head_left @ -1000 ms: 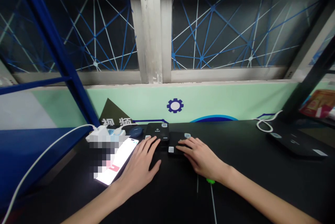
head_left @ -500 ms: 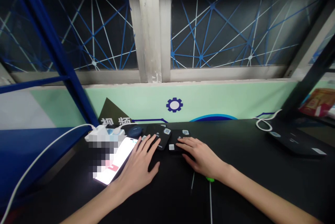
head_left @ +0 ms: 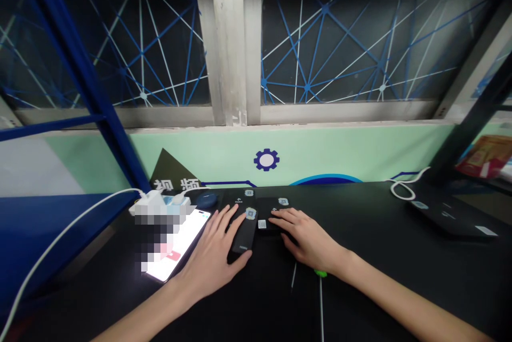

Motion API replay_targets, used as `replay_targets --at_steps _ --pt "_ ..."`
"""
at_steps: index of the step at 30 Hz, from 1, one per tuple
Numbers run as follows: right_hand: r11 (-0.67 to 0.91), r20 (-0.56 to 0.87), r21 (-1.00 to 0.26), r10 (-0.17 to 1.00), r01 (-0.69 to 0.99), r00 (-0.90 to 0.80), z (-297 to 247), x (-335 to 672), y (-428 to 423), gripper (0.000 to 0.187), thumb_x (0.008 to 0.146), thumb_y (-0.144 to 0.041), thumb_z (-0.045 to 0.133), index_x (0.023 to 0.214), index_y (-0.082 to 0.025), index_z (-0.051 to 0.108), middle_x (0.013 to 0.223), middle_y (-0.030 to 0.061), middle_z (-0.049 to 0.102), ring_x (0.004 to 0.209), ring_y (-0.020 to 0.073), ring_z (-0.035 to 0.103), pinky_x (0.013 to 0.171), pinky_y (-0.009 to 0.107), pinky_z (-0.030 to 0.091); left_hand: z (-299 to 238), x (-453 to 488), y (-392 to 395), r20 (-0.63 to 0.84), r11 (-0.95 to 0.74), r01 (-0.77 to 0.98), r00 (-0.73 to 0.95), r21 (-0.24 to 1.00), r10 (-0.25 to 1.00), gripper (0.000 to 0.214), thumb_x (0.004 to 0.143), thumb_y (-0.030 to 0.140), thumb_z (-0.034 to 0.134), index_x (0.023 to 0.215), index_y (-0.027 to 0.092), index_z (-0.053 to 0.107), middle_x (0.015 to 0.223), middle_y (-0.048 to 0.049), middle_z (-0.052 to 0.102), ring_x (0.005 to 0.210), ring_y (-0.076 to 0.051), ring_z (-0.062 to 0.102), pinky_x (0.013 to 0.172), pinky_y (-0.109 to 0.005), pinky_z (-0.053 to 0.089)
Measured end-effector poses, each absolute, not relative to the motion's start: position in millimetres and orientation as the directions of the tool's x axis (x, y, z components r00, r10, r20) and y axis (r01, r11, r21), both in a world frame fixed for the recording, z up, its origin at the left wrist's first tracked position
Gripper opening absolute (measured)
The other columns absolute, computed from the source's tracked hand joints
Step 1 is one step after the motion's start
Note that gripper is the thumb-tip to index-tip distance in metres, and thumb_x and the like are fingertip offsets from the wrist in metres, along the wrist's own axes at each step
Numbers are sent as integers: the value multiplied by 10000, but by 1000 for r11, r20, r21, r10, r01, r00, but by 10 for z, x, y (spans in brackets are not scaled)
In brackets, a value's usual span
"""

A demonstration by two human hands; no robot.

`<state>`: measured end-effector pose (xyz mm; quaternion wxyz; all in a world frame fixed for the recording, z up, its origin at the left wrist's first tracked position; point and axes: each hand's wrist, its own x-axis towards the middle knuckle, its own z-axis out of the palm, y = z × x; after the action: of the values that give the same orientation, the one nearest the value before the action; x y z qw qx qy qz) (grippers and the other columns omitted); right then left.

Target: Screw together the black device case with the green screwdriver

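My left hand (head_left: 212, 248) lies palm down with its fingers stretched apart. Its fingertips touch a slim black box (head_left: 244, 238) with a sticker, and the thumb meets that box's near end. Behind it is another flat black box (head_left: 239, 199), partly covered. My right hand (head_left: 312, 238) rests with extended fingers on a third black box (head_left: 267, 211), which bears two pale stickers; the thumb lies by its near side. A phone with a bright screen (head_left: 178, 248) lies left of my left hand, partly pixelated.
White plugs on a power strip (head_left: 160, 203) and a dark blue mouse (head_left: 207, 200) lie at the back left. A white cable (head_left: 60, 230) runs along the left. At the right are another black box (head_left: 452, 219) and a coiled cable (head_left: 404, 190). A green wall stands behind.
The slim box under my left hand has come nearer and turned, uncovering more of the box behind it. My left thumb has moved slightly right onto its end. My right hand has barely moved.
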<state>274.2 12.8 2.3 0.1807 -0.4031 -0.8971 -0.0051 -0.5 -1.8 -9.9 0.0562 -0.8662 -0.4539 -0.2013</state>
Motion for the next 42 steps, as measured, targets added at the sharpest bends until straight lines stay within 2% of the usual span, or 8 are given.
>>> replay_targets --at_steps 4,7,12,19,24,28,34,42 --pt "669 315 -135 728 730 -609 33 2740 126 481 893 -147 492 1365 -201 569 1400 97 582 1267 281 522 1061 477 437 -117 -18 -24 393 -593 800 519 88 759 701 935 572 528 1530 283 295 1616 -71 264 1472 -342 251 1175 -586 268" --pt "670 314 -131 728 731 -610 44 2737 119 473 899 -156 491 1363 -197 569 1399 96 583 1254 281 529 1055 480 443 -133 -23 -32 389 -594 797 517 107 763 673 930 602 524 1493 269 366 1567 -95 362 1438 -352 324 1159 -606 280" --pt "669 321 -130 727 732 -607 34 2737 123 467 906 -163 484 1362 -210 573 1400 94 585 1260 280 539 1054 474 451 -132 -20 -51 373 -591 786 501 181 781 448 970 504 510 1365 290 508 1440 -66 518 1336 -311 464 1092 -551 401" --pt "641 355 -193 752 743 -556 -58 2756 171 411 921 -206 510 1320 -187 607 1393 102 591 1251 260 580 1065 414 478 6 19 -82 362 -596 743 489 303 794 338 988 344 497 1324 314 527 1334 -21 599 1253 -247 546 1069 -470 450" --pt "637 380 -223 754 738 -536 -47 2744 163 388 934 -155 494 1310 -190 584 1339 100 615 1211 246 597 1023 400 512 12 -10 -37 358 -545 790 441 280 823 489 988 435 492 1453 307 413 1524 -44 438 1404 -298 403 1111 -524 406" --pt "636 407 -181 743 750 -532 14 2721 138 262 928 -145 522 1149 -218 643 1187 101 644 1067 251 619 906 403 544 -37 -40 -2 291 -563 796 497 223 818 648 995 529 448 1560 300 227 1600 -60 310 1469 -308 281 1153 -555 337" --pt "626 401 -78 732 776 -551 37 2682 122 244 936 -174 516 1131 -204 658 1086 106 663 931 253 619 821 419 533 -22 -43 -5 244 -554 807 506 205 827 645 994 572 417 1543 256 300 1578 -63 352 1464 -297 295 1142 -521 369" --pt "614 414 -89 739 784 -531 -57 2701 153 373 930 -246 539 1291 -191 609 1311 117 627 1148 288 605 981 461 514 -68 -75 -9 277 -544 821 489 174 827 624 974 598 435 1492 253 401 1547 -65 414 1414 -322 393 1101 -534 414"
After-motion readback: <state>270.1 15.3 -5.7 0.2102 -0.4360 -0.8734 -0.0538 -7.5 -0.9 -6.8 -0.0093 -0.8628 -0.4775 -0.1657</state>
